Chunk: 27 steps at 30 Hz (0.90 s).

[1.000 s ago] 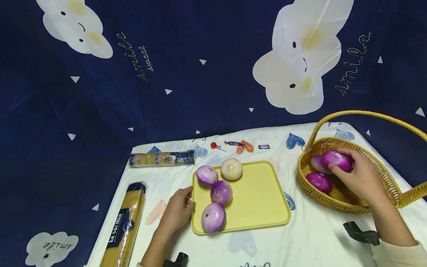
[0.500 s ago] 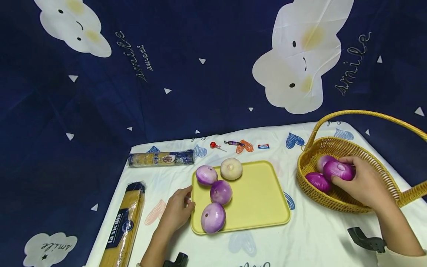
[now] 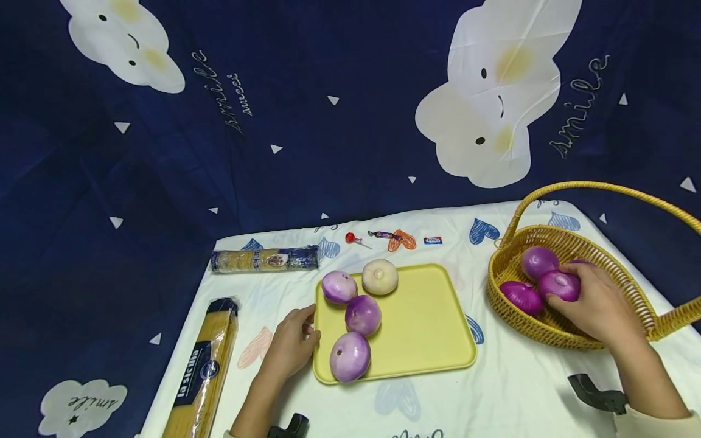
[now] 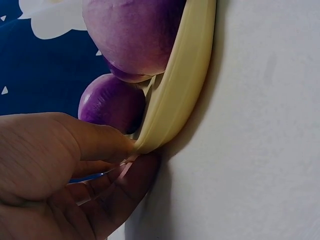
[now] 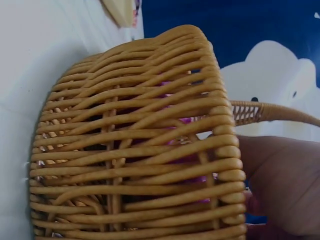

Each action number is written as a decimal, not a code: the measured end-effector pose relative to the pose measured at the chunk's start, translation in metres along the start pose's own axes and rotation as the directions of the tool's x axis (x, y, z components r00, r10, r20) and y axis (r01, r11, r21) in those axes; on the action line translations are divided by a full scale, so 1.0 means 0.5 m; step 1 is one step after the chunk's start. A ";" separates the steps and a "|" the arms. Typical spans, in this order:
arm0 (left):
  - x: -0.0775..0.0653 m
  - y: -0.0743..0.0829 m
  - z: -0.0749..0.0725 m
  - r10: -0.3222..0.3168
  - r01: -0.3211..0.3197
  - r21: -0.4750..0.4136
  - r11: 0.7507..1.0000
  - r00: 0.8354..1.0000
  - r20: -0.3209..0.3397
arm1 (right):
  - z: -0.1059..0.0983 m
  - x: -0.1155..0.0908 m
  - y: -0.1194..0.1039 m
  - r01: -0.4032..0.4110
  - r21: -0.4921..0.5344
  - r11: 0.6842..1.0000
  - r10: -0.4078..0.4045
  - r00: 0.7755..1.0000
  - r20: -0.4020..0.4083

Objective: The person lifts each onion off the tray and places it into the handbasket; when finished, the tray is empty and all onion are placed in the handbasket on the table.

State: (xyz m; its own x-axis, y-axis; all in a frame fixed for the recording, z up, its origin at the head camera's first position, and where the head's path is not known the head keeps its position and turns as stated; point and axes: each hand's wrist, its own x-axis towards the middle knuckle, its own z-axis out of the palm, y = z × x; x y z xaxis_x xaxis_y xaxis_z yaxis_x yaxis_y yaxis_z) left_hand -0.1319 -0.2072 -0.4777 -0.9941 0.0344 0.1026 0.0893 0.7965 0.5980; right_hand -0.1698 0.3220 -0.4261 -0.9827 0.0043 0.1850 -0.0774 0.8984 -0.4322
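My right hand (image 3: pixel 598 303) reaches into a wicker basket (image 3: pixel 506 316) and grips a purple onion (image 3: pixel 560 286) between thumb and fingers. Other purple onions lie around it: one onion (image 3: pixel 539 263) behind, another onion (image 3: pixel 522 297) to its left, and one partly hidden behind the fingers. In the right wrist view the basket wall (image 5: pixel 135 150) hides most of the onions. My left hand (image 3: pixel 296 342) pinches the left rim of a yellow tray (image 3: pixel 427 322), thumb and fingers at its edge in the left wrist view. Three purple onions (image 3: pixel 350 358) and a white onion (image 3: pixel 380 277) sit on the tray.
Two spaghetti packs lie on the left, one pack (image 3: pixel 265 260) at the back and one pack (image 3: pixel 199 371) nearer. A lollipop (image 3: pixel 356 239), a purple-wrapped candy (image 3: pixel 384 235) and a small blue-red packet (image 3: pixel 432 241) lie behind the tray. The basket's handle (image 3: pixel 602 185) arches over it.
My right hand has lowered the gripped onion slightly toward the front right inside the basket, and the onion behind it shows more. My left hand and the tray stay put.
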 end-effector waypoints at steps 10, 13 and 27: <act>0.002 0.002 0.000 0.005 -0.005 -0.003 1.000 1.000 0.000 | 0.003 0.006 -0.030 -0.019 -0.017 1.000 0.018 0.998 -0.063; 0.004 0.002 0.001 0.004 -0.004 -0.004 1.000 1.000 0.002 | 0.001 0.007 -0.065 -0.011 -0.014 1.000 0.008 0.981 -0.194; 0.002 0.004 -0.003 -0.004 0.004 -0.004 1.000 1.000 0.010 | 0.111 0.076 -0.263 0.388 0.113 0.915 -0.368 0.915 -0.164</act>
State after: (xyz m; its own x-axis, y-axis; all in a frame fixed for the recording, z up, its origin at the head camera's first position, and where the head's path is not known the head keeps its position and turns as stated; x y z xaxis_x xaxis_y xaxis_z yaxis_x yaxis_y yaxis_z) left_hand -0.1324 -0.2063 -0.4753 -0.9950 0.0371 0.0922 0.0854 0.7939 0.6020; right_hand -0.2063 0.1798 -0.4113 -0.8432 -0.2549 0.4732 -0.4714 0.7739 -0.4230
